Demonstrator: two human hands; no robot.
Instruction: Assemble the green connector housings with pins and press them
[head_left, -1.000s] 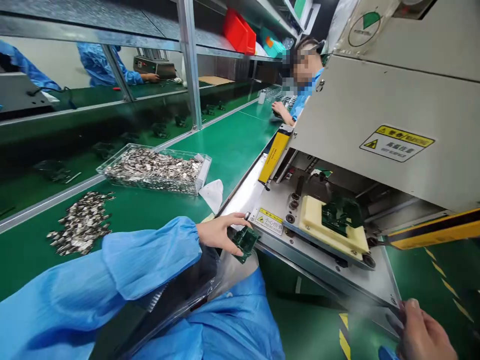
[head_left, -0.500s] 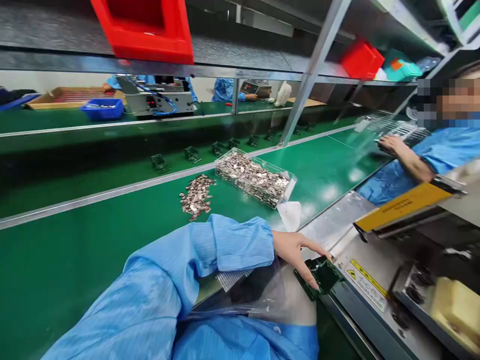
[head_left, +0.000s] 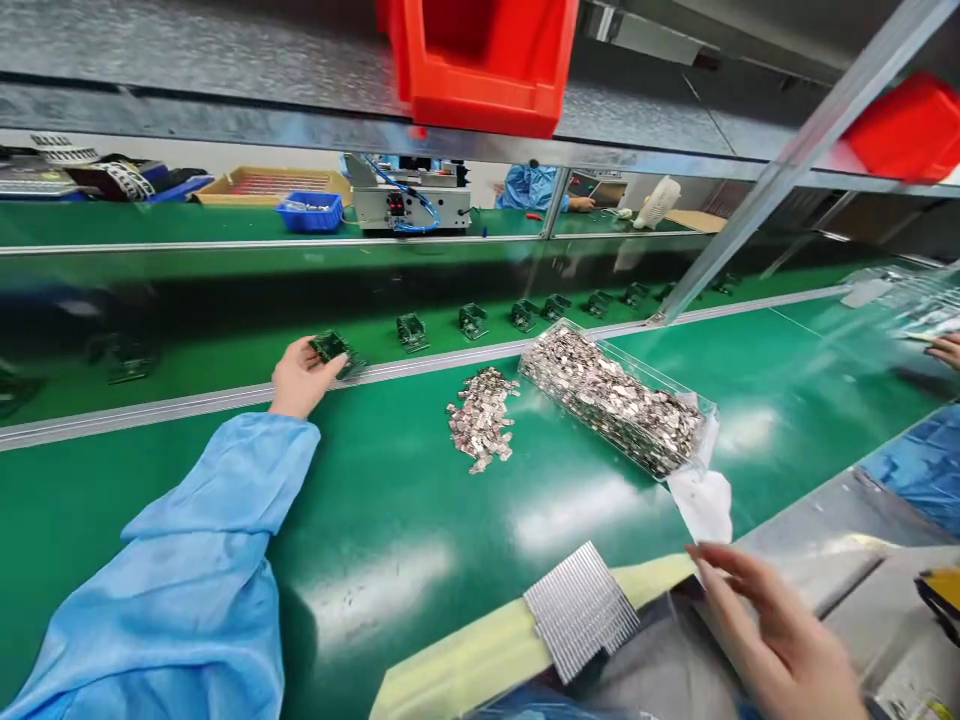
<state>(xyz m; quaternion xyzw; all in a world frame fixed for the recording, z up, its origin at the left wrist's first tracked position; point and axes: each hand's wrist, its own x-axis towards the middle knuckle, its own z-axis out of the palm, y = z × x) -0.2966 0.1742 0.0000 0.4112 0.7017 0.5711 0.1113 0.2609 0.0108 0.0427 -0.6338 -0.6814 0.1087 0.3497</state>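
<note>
My left hand [head_left: 298, 378] is stretched forward to the metal rail and grips a small green circuit board [head_left: 330, 347] between thumb and fingers, over the green conveyor strip. My right hand [head_left: 784, 635] is at the lower right, its fingers extended and nothing visible between them. Its fingertips are near the end of a pale yellow strip [head_left: 465, 650] and a dark item in clear plastic. On that strip lies a silver ridged sheet [head_left: 581, 610]. A pile of small silver metal pieces [head_left: 481, 418] lies on the green table, left of a clear box [head_left: 694, 455] full of similar pieces.
Similar circuit boards [head_left: 472, 320] stand spaced out beyond the metal rail [head_left: 187, 405]. A slanted metal post [head_left: 795, 170] and a shelf with red bins [head_left: 487, 105] are overhead. White paper [head_left: 701, 500] lies by the box. A co-worker's hand [head_left: 946, 348] shows at far right.
My left hand has swung from the machine at the right to the conveyor strip at the left, carrying the circuit board. My right hand has come into view. The view has turned left.
</note>
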